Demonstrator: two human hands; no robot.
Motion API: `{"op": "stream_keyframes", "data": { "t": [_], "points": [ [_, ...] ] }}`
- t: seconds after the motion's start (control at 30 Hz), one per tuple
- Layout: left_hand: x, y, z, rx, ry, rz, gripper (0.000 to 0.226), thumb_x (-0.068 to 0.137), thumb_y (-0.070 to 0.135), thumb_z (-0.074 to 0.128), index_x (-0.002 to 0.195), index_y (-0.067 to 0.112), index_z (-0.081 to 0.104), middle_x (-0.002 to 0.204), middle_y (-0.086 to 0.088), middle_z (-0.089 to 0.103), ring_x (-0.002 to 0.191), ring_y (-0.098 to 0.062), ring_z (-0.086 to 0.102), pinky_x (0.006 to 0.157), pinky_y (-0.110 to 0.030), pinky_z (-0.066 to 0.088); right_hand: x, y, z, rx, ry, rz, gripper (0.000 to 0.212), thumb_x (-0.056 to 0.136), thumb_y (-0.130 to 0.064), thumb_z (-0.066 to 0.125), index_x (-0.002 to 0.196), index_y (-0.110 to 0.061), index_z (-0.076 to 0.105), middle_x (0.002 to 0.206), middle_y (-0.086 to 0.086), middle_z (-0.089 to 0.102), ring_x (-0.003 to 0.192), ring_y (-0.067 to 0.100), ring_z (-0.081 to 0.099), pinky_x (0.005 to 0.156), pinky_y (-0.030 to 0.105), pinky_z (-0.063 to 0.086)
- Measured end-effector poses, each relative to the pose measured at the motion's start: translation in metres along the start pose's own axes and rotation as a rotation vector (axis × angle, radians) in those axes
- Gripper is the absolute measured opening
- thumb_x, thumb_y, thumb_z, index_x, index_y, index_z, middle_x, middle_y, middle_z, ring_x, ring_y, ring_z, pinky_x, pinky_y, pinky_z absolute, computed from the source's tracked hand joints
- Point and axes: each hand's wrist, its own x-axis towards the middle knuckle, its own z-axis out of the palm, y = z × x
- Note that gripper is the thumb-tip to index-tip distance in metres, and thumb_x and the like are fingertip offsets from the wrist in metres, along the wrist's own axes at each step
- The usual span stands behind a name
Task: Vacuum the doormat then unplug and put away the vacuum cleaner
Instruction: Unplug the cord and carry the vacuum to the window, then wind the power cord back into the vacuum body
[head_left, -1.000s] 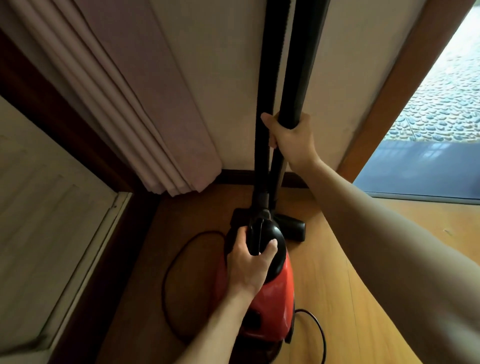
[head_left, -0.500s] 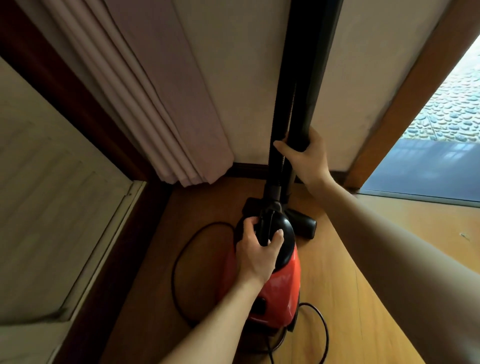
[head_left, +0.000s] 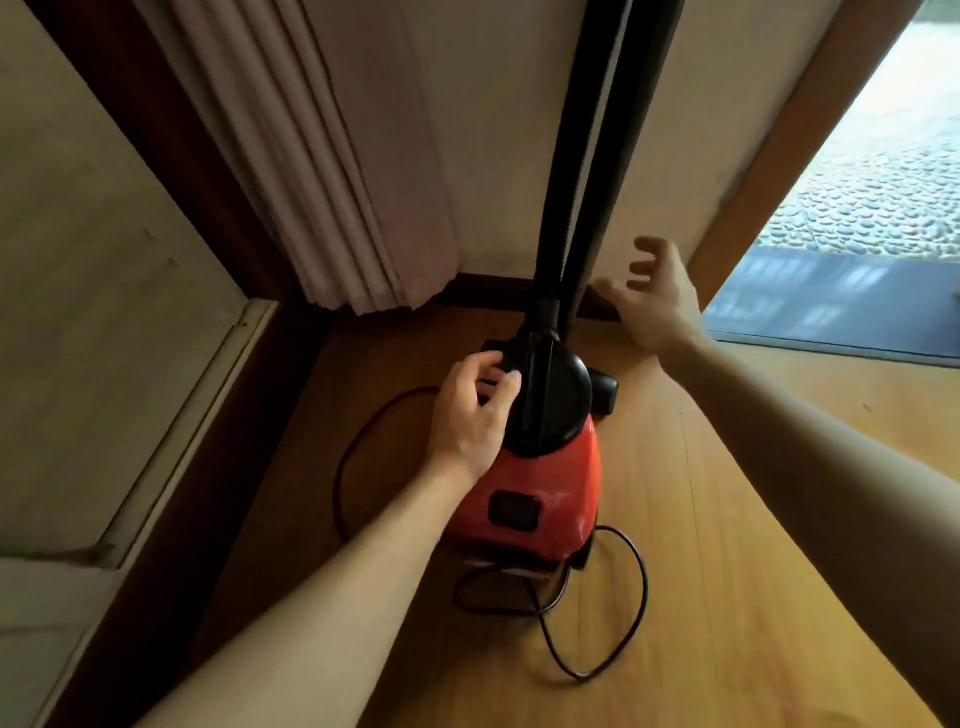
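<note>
Red vacuum cleaner (head_left: 535, 483) stands on the wooden floor (head_left: 727, 571) (by the curtain (head_left: 337, 182)), left hand (head_left: 475, 415) loosely cupping its black top, right hand (head_left: 657, 299) open, holding nothing.

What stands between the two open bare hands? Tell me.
In the head view, the black upright vacuum tube and hose rise between the left hand and right hand, above the red canister vacuum cleaner's black top.
</note>
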Motion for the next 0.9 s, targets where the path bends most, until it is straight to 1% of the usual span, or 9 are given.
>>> {"op": "stream_keyframes", "data": {
  "t": [0.1,0.2,0.3,0.4,0.47,0.53,0.63,0.8,0.9],
  "points": [
    [-0.024,-0.028,-0.023,0.033,0.042,-0.066,0.029,0.097,0.029,0.058,0.122,0.015,0.065,0.114,-0.001,0.065,0.103,-0.012,0.061,0.075,-0.006,0.042,-0.042,0.0,-0.006,-0.103,-0.07,-0.036,0.062,0.088,-0.032,0.077,0.141,-0.018,0.047,0.133,0.013,0.057,0.112,0.024,0.063,0.103,0.043,0.052],
    [-0.047,-0.051,-0.042,0.116,-0.033,-0.171,0.027,0.096,0.029,0.06,0.118,0.015,0.065,0.112,-0.002,0.065,0.101,-0.016,0.061,0.082,-0.021,0.044,-0.083,-0.018,-0.014,-0.268,-0.205,-0.111,0.059,0.09,-0.033,0.074,0.142,-0.016,0.049,0.135,0.015,0.053,0.116,0.026,0.061,0.1,0.035,0.049],
    [-0.066,-0.076,-0.057,0.233,-0.104,-0.255,0.03,0.094,0.029,0.061,0.12,0.015,0.063,0.119,-0.005,0.061,0.106,-0.019,0.058,0.088,-0.028,0.043,-0.116,-0.027,-0.021,-0.424,-0.292,-0.254,0.061,0.09,-0.04,0.07,0.142,-0.017,0.048,0.128,0.015,0.053,0.114,0.028,0.057,0.097,0.039,0.049],
    [-0.084,-0.115,-0.066,0.341,-0.169,-0.362,0.036,0.093,0.028,0.06,0.127,0.015,0.059,0.129,-0.008,0.058,0.117,-0.024,0.055,0.097,-0.031,0.043,-0.143,-0.017,-0.017,-0.544,-0.353,-0.382,0.066,0.087,-0.051,0.063,0.141,-0.017,0.047,0.13,0.014,0.051,0.114,0.03,0.054,0.091,0.035,0.046],
    [-0.09,-0.132,-0.065,0.383,-0.206,-0.422,0.045,0.093,0.03,0.06,0.135,0.019,0.053,0.137,-0.006,0.054,0.121,-0.025,0.055,0.101,-0.037,0.048,-0.155,-0.006,-0.008,-0.599,-0.365,-0.431,0.07,0.087,-0.058,0.058,0.143,-0.018,0.045,0.136,0.016,0.047,0.114,0.032,0.054,0.09,0.043,0.052],
    [-0.092,-0.14,-0.059,0.447,-0.251,-0.397,0.056,0.094,0.029,0.059,0.147,0.02,0.042,0.152,-0.006,0.042,0.136,-0.027,0.045,0.112,-0.042,0.04,-0.164,0.005,0.004,-0.605,-0.342,-0.448,0.074,0.087,-0.063,0.055,0.146,-0.02,0.042,0.142,0.018,0.041,0.12,0.037,0.053,0.092,0.051,0.054],
    [-0.082,-0.145,-0.05,0.473,-0.274,-0.301,0.067,0.093,0.019,0.055,0.155,0.026,0.029,0.165,-0.009,0.019,0.152,-0.025,0.02,0.12,-0.032,0.02,-0.173,0.021,0.019,-0.576,-0.266,-0.399,0.078,0.086,-0.061,0.059,0.151,-0.023,0.036,0.147,0.015,0.035,0.121,0.037,0.054,0.091,0.052,0.055],
    [-0.042,-0.169,-0.057,0.41,-0.404,-0.19,0.076,0.087,-0.008,0.044,0.151,0.032,0.037,0.157,-0.003,0.032,0.149,-0.022,0.024,0.109,-0.013,0.014,-0.179,0.044,0.036,-0.525,-0.202,-0.402,0.082,0.087,-0.052,0.065,0.156,-0.03,0.027,0.144,0.011,0.042,0.115,0.034,0.055,0.087,0.048,0.054],
    [-0.025,-0.186,-0.07,0.492,-0.487,-0.163,0.077,0.087,-0.003,0.045,0.149,0.043,0.037,0.157,-0.005,0.03,0.147,-0.024,0.029,0.123,-0.03,0.019,-0.182,0.054,0.047,-0.501,-0.162,-0.413,0.085,0.087,-0.052,0.063,0.159,-0.029,0.023,0.141,0.013,0.046,0.122,0.036,0.051,0.092,0.051,0.05]
  ]
}}
